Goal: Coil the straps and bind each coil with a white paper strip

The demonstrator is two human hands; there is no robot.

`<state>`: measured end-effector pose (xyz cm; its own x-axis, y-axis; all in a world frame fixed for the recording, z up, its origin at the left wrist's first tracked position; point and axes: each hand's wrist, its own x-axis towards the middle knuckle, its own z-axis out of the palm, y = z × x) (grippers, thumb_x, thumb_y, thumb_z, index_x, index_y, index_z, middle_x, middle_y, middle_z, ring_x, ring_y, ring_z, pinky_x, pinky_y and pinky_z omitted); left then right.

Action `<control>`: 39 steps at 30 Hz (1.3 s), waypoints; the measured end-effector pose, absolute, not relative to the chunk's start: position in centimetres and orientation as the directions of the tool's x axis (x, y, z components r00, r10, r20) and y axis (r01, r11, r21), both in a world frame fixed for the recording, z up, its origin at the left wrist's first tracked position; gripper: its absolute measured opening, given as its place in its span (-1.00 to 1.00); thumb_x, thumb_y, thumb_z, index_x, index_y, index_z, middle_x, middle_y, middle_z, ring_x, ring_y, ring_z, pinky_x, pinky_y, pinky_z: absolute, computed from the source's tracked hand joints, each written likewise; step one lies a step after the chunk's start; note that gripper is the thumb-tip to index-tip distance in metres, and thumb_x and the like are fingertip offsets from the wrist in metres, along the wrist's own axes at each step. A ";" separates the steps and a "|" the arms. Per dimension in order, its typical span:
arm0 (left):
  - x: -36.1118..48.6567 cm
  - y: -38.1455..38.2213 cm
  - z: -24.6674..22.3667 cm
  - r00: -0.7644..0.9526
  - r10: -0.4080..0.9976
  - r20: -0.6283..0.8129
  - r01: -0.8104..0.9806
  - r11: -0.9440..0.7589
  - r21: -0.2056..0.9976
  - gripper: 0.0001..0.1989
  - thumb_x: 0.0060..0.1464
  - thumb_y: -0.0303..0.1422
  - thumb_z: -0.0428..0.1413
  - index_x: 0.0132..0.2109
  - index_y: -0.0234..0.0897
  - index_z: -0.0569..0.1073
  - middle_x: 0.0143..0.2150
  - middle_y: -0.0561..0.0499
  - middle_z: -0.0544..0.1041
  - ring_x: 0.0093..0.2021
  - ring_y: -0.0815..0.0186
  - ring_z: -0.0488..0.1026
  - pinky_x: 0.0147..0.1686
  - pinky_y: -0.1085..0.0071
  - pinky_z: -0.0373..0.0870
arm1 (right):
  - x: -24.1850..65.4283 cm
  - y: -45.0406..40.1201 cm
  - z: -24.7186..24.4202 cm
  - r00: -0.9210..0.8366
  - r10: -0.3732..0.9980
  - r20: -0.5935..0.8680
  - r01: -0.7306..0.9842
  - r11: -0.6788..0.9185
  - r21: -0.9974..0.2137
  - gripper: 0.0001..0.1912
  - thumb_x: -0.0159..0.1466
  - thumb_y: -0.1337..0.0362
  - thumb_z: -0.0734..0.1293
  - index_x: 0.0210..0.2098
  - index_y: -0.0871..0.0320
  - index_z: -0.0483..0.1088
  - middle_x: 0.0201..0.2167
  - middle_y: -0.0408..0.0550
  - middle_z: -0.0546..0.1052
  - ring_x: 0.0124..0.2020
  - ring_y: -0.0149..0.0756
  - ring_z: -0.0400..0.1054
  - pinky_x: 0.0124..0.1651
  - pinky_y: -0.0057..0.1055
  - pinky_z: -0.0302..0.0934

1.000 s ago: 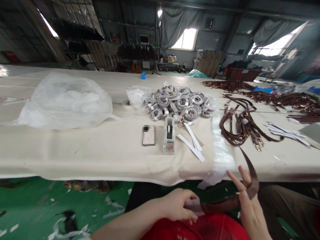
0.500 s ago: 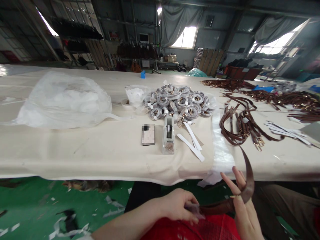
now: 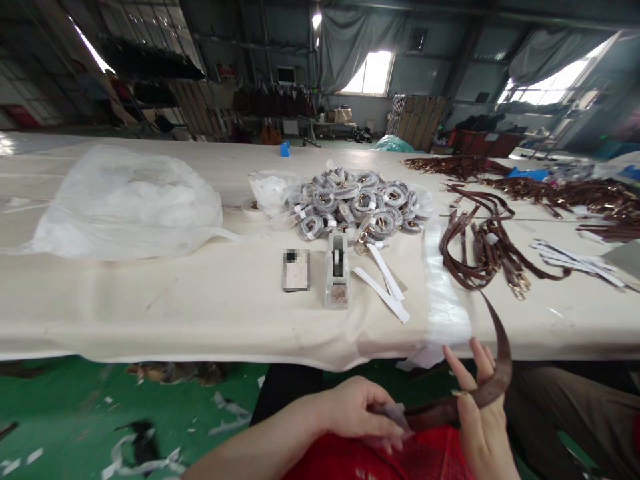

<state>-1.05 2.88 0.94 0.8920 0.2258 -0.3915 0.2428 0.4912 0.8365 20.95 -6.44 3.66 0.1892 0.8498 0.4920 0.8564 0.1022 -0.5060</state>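
Behind tape dispenser (image 3: 337, 270): wrapped coils (image 3: 367, 203), apparently finished. Right of it: brown straps (image 3: 480, 247), unwrapped. Left hand (image 3: 357, 410): pinching pale wrap (image 3: 399, 415). Right hand (image 3: 485, 423): loosely holding one strap (image 3: 501, 373).

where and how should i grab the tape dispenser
Probably grip the tape dispenser by its long sides, reaching down from the near side: the body is narrow and points away from you, while coiled straps crowd its far end.
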 end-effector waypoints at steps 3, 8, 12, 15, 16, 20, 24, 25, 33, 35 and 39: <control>-0.7 2.8 1.6 0.868 0.308 -0.391 0.264 0.382 0.886 -0.41 -0.16 0.18 0.28 -0.30 -0.32 0.57 -0.39 0.00 0.56 -0.49 0.37 0.45 -0.48 0.49 0.34 | 20.5 -6.6 3.9 0.180 0.850 0.496 0.873 0.094 -0.479 -0.46 0.46 0.17 0.00 0.41 -0.23 0.00 0.50 -0.13 -0.20 0.45 0.31 -0.28 0.30 0.48 -0.25; -0.5 2.7 1.7 0.807 0.413 -0.422 0.327 0.282 0.902 -0.43 -0.08 0.17 0.22 -0.33 -0.33 0.57 -0.52 0.05 0.49 -0.56 0.37 0.42 -0.57 0.51 0.27 | 18.8 -6.9 4.2 0.120 0.852 0.510 0.884 0.142 -0.446 -0.44 0.45 0.18 0.00 0.41 -0.26 -0.03 0.50 -0.16 -0.23 0.45 0.36 -0.33 0.29 0.50 -0.26; -0.7 2.4 1.7 0.856 0.349 -0.382 0.273 0.324 0.906 -0.40 -0.19 0.18 0.29 -0.35 -0.34 0.55 -0.50 0.05 0.50 -0.54 0.37 0.42 -0.54 0.50 0.29 | 18.4 -7.0 4.1 0.116 0.857 0.502 0.864 0.162 -0.476 -0.50 0.45 0.13 0.01 0.35 -0.25 0.13 0.50 -0.17 -0.20 0.44 0.39 -0.29 0.29 0.48 -0.24; -0.7 2.2 1.9 0.873 0.340 -0.349 0.243 0.318 0.916 -0.40 -0.18 0.19 0.28 -0.42 -0.35 0.53 -0.47 0.01 0.52 -0.56 0.39 0.39 -0.55 0.50 0.27 | 18.1 -6.9 3.9 0.115 0.869 0.481 0.847 0.168 -0.505 -0.51 0.45 0.08 0.00 0.32 -0.21 0.20 0.50 -0.17 -0.21 0.44 0.38 -0.30 0.29 0.48 -0.25; -0.6 2.2 1.9 0.875 0.343 -0.343 0.238 0.312 0.920 -0.39 -0.16 0.20 0.26 -0.43 -0.35 0.52 -0.48 0.01 0.52 -0.58 0.40 0.37 -0.56 0.50 0.26 | 18.0 -6.9 3.8 0.112 0.873 0.474 0.840 0.172 -0.515 -0.51 0.45 0.08 0.00 0.32 -0.21 0.20 0.50 -0.18 -0.22 0.44 0.37 -0.31 0.30 0.48 -0.27; -0.5 2.2 1.7 0.849 0.394 -0.352 0.247 0.291 0.924 -0.34 -0.11 0.25 0.19 -0.36 -0.37 0.56 -0.51 0.00 0.51 -0.61 0.40 0.36 -0.60 0.49 0.26 | 17.2 -7.0 3.5 0.096 0.887 0.452 0.813 0.193 -0.550 -0.52 0.45 0.10 0.00 0.31 -0.18 0.22 0.50 -0.22 -0.23 0.45 0.31 -0.32 0.34 0.43 -0.34; -0.9 2.2 1.2 0.855 0.424 -0.298 0.231 0.203 0.952 -0.36 -0.03 0.22 0.17 -0.30 -0.38 0.57 -0.49 -0.01 0.52 -0.59 0.39 0.37 -0.58 0.50 0.26 | 16.8 -7.3 3.1 0.098 0.891 0.443 0.788 0.202 -0.581 -0.55 0.46 0.11 0.03 0.24 -0.12 0.33 0.50 -0.18 -0.18 0.46 0.28 -0.30 0.35 0.38 -0.26; -0.9 2.2 1.1 0.866 0.412 -0.284 0.218 0.200 0.955 -0.37 -0.02 0.21 0.16 -0.33 -0.38 0.55 -0.49 -0.01 0.52 -0.60 0.40 0.36 -0.58 0.50 0.25 | 16.8 -7.3 2.9 0.098 0.892 0.441 0.783 0.204 -0.588 -0.55 0.46 0.10 0.03 0.22 -0.10 0.34 0.50 -0.17 -0.17 0.46 0.28 -0.30 0.35 0.37 -0.25; -1.4 2.7 2.3 0.898 0.378 -0.227 0.191 0.131 0.973 -0.38 -0.08 0.20 0.21 -0.25 -0.35 0.56 -0.43 0.02 0.49 -0.49 0.37 0.37 -0.50 0.50 0.24 | 17.1 -7.6 1.4 0.058 0.925 0.376 0.730 0.218 -0.648 -0.51 0.47 0.06 -0.01 0.21 -0.04 0.37 0.49 -0.13 -0.16 0.46 0.23 -0.29 0.34 0.30 -0.12; -1.8 3.1 2.4 0.888 0.391 -0.241 0.259 0.008 0.966 -0.35 -0.19 0.15 0.31 -0.12 -0.29 0.57 -0.35 0.04 0.50 -0.40 0.34 0.38 -0.44 0.50 0.24 | 18.1 -7.7 1.7 0.100 0.924 0.370 0.742 0.178 -0.646 -0.50 0.47 0.07 -0.01 0.21 -0.03 0.37 0.49 -0.12 -0.14 0.45 0.24 -0.27 0.33 0.32 -0.14; -2.2 3.6 1.4 0.873 0.377 -0.309 0.372 -0.104 0.922 -0.42 -0.08 0.17 0.22 -0.21 -0.28 0.57 -0.43 0.10 0.41 -0.44 0.38 0.28 -0.48 0.51 0.13 | 21.1 -7.7 3.0 0.206 0.860 0.467 0.794 0.132 -0.593 -0.50 0.46 0.09 -0.01 0.19 0.03 0.40 0.48 -0.07 -0.04 0.45 0.24 -0.22 0.36 0.35 -0.31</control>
<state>-2.23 3.58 1.39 0.8729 0.3772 -0.3093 0.3718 -0.1040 0.9225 21.05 -7.67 3.04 0.2056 0.8600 0.4670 0.7943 0.1321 -0.5930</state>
